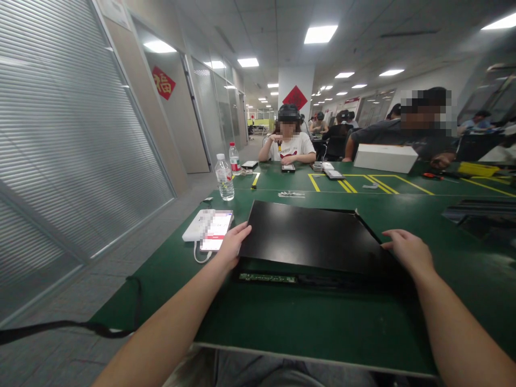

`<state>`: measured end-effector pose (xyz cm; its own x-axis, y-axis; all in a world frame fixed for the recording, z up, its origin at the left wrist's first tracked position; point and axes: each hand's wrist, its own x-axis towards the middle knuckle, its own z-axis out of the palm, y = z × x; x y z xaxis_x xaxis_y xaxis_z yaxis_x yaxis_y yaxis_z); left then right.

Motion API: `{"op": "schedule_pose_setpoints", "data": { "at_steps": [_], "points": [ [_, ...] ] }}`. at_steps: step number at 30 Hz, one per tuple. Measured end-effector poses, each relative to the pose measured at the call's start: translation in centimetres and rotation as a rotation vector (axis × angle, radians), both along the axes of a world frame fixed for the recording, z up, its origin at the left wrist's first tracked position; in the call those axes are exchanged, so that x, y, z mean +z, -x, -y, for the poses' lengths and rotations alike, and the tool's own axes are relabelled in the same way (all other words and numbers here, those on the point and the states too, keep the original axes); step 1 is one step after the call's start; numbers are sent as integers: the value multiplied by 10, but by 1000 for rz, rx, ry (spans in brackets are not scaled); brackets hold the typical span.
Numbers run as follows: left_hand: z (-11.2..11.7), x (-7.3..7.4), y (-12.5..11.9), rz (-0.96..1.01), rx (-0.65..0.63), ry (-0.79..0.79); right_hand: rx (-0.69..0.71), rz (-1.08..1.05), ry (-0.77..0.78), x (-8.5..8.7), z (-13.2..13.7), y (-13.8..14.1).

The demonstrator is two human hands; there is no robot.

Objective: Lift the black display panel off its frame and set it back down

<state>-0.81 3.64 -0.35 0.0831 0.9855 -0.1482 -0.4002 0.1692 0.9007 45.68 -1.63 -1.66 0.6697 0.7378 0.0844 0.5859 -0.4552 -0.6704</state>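
Note:
A black, flat screen panel is held above the green table, its near edge raised. My left hand grips its left edge, fingers closed on it. At the right edge my right hand pinches the side with thumb and fingers. A thin dark rim runs along the panel's right side and far corner. Under the near edge a narrow green circuit board shows, with dark parts beside it in shadow. What lies beneath the panel is mostly hidden.
Left of the panel lie a phone and a white cabled box. Beyond stand two water bottles, the nearer one clear. Dark glossy sheets lie at right, a white box farther back. Two people sit across the table.

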Motion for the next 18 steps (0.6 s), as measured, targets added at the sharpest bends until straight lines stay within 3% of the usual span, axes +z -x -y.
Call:
{"op": "schedule_pose_setpoints", "data": {
  "at_steps": [10, 18],
  "points": [
    [-3, -5, -1, -14, 3, 2, 8, 168, 64, -7, -6, -7],
    [-5, 0, 3, 62, -65, -19, 2, 129, 65, -5, -7, -8]
  ]
}}
